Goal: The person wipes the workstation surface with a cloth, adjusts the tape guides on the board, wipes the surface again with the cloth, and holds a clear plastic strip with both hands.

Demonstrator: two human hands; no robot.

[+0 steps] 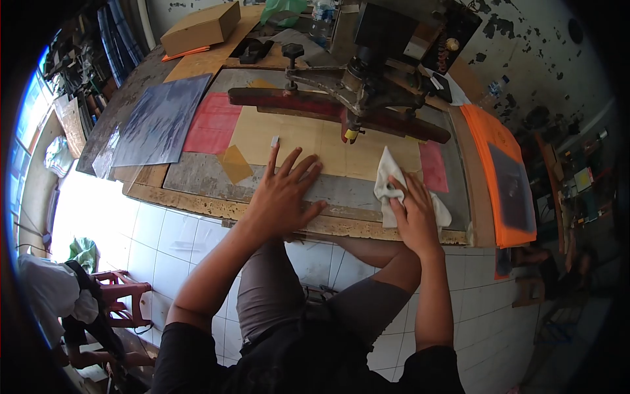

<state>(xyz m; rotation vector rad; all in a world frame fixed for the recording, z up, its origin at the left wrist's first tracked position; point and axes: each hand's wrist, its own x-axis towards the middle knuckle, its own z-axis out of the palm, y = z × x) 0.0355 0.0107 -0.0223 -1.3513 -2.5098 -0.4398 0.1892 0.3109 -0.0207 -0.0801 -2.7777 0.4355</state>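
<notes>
My left hand point(283, 190) lies with its fingers spread at the lower edge of a tan sheet point(335, 141). A small white piece point(275, 141) shows at its index fingertip; whether it is a wrap or a loose thing I cannot tell. In my right hand point(415, 213) is a bunched white cloth point(386, 172), partly hidden under the fingers, at the sheet's right end. Red pieces point(211, 123) flank the tan sheet on the grey metal bed point(256, 194). Above it spans the dark red bar point(289, 102) of a press, with a yellow-tipped fitting point(352, 135) beneath its middle.
Clear plastic sheets point(161, 121) lie on the table's left side, a cardboard box point(200, 27) behind them. An orange stack point(485, 164) with a dark plastic-covered panel sits at the right edge. Another person point(56, 295) is at lower left, near a red stool point(125, 299).
</notes>
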